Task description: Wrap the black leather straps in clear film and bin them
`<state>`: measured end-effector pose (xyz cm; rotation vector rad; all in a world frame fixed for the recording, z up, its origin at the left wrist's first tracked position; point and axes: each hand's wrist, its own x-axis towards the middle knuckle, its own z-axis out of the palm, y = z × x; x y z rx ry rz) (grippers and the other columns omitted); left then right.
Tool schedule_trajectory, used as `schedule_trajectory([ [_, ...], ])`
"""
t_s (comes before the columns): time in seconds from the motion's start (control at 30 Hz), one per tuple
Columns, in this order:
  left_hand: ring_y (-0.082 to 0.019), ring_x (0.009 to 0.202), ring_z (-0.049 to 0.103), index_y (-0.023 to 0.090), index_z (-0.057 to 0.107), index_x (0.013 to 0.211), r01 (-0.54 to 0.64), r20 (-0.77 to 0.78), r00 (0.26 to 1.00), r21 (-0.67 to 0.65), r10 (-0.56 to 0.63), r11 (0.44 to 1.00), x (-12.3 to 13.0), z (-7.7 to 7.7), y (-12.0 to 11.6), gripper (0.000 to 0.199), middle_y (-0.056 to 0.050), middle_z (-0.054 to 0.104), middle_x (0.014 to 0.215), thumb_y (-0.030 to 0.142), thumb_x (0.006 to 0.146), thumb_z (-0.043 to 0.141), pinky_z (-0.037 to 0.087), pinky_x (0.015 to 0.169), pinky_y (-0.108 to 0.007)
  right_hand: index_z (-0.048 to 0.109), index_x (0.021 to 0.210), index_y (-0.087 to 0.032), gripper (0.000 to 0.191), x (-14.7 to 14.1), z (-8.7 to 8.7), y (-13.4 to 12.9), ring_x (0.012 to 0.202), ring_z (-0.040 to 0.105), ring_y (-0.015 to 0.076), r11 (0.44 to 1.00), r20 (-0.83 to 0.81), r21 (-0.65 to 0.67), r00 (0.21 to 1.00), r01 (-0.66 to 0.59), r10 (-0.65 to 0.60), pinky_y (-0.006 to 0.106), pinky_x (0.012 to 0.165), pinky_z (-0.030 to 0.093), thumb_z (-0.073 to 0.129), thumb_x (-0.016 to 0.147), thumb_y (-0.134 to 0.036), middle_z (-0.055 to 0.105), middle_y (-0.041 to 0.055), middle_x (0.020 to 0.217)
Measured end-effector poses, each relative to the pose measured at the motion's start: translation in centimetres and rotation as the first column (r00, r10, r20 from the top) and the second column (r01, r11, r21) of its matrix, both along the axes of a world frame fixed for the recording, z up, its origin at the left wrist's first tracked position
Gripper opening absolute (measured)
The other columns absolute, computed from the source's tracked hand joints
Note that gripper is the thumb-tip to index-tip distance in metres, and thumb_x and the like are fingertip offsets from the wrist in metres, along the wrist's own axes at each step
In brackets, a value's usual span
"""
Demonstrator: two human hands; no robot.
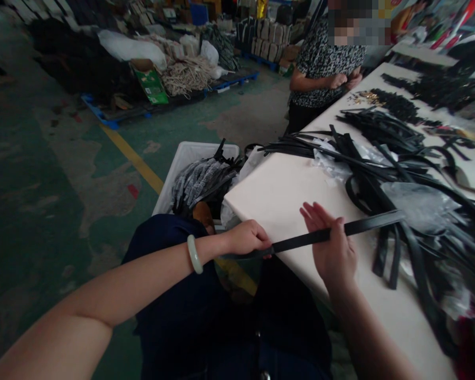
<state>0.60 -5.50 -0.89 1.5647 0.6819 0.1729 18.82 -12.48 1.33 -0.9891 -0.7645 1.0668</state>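
A long black strap (301, 241) stretches between my two hands over the near corner of the white table. My left hand (248, 237), with a pale green bangle on the wrist, is closed around the strap toward its left part. My right hand (334, 248) holds the strap between thumb and palm, its other fingers stretched out. Beyond my right hand the strap runs to the right, reaching over a pile of black straps (414, 243) and clear plastic (417, 206).
The white table (277, 184) runs away to the right. A white bin (168, 182) with wrapped black strips stands on the floor left of its corner. Across the table's far left edge stands a person (320, 58) in a patterned shirt. Blue pallets (111, 124) hold bundles.
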Motion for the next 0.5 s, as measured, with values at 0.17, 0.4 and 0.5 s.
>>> schedule_trajectory([
  [0.17, -0.009, 0.059, 0.053, 0.007, 0.071, 0.072, 0.028, 0.093, 0.995, 0.067, -0.035, 0.997, 0.5, 0.6, -0.2, 0.026, -0.004, 0.066, 0.067, 0.026, 0.079, 0.055, 0.037, 0.057, -0.018, 0.054, 0.126, -0.024, 0.043, -2.1, -1.5, -1.6, 0.124, 0.046, 0.0224, 0.944, 0.197, -0.181, 0.930, -0.276, 0.309, 0.044, 0.109, 0.029, 0.040, 0.093, -0.047, 0.047, 0.0059, 0.136],
  [0.4, -0.007, 0.052, 0.047, 0.007, 0.069, 0.069, -0.023, 0.100, 0.994, -0.107, 0.034, 0.994, 1.2, 1.7, -0.6, 0.022, -0.002, 0.059, 0.058, 0.025, 0.075, 0.059, 0.032, 0.051, -0.019, 0.054, 0.126, -0.023, 0.042, -2.5, -1.3, -2.2, 0.127, 0.042, 0.0219, 0.989, 0.392, -0.074, 0.908, -0.127, 0.146, 0.043, 0.110, 0.028, 0.031, 0.096, -0.042, 0.049, 0.0057, 0.134],
  [0.5, -0.004, 0.044, 0.028, 0.008, 0.055, 0.051, -0.050, 0.153, 0.986, -0.135, 0.071, 0.990, 1.7, 1.8, -0.8, 0.039, 0.004, 0.039, 0.044, 0.041, 0.071, 0.067, 0.021, 0.044, -0.020, 0.049, 0.131, -0.022, 0.044, -4.3, -2.7, -2.6, 0.126, 0.043, 0.0214, 0.981, 0.568, -0.103, 0.800, -0.164, 0.194, 0.042, 0.109, 0.030, 0.034, 0.095, -0.042, 0.049, 0.0066, 0.134],
])
